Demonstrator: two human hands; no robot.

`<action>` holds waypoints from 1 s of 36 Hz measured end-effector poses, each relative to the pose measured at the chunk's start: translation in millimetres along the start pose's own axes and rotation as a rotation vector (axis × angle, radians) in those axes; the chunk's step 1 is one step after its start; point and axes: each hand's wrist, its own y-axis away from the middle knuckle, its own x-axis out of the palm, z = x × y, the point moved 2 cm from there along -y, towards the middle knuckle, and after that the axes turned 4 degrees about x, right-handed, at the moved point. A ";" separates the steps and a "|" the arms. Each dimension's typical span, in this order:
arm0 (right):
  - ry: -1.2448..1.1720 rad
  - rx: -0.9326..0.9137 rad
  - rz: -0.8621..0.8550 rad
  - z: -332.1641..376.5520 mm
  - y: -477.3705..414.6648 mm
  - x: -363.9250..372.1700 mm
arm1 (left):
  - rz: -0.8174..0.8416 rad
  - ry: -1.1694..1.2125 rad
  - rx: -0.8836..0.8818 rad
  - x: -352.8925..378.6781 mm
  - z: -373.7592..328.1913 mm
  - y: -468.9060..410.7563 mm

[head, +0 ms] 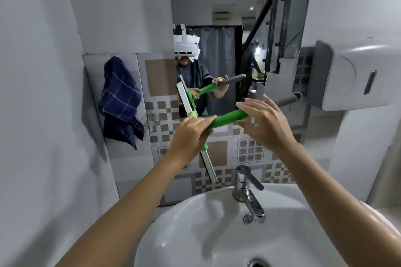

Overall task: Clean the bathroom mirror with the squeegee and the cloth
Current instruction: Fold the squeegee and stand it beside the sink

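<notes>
The mirror hangs on the wall above the sink and reflects a person wearing a headset. I hold the squeegee, with its green handle and grey end, in front of the mirror's lower edge. Its white blade runs steeply from upper left to lower right, with its upper end at the mirror's lower left corner. My left hand grips the green handle near the blade. My right hand holds the handle farther along with its fingers stretched out. The dark blue checked cloth hangs on the wall left of the mirror.
A white sink with a chrome tap lies directly below my hands. A grey and white dispenser sticks out of the wall at the right. Brown and grey patterned tiles cover the wall under the mirror.
</notes>
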 end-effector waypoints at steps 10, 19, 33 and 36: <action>-0.548 0.463 -0.236 76.5 -12.5 39.5 | -0.182 0.029 -0.317 -13.8 -5.8 45.1; -0.787 0.640 -0.239 117.5 -27.0 85.1 | -0.217 -0.036 -0.453 -4.8 1.4 77.2; -1.098 0.674 -0.091 153.7 -21.2 138.0 | -0.137 0.179 -0.611 3.1 40.5 124.5; -1.070 0.644 -0.052 160.9 -10.4 150.5 | -0.066 0.369 -0.639 1.3 41.7 134.7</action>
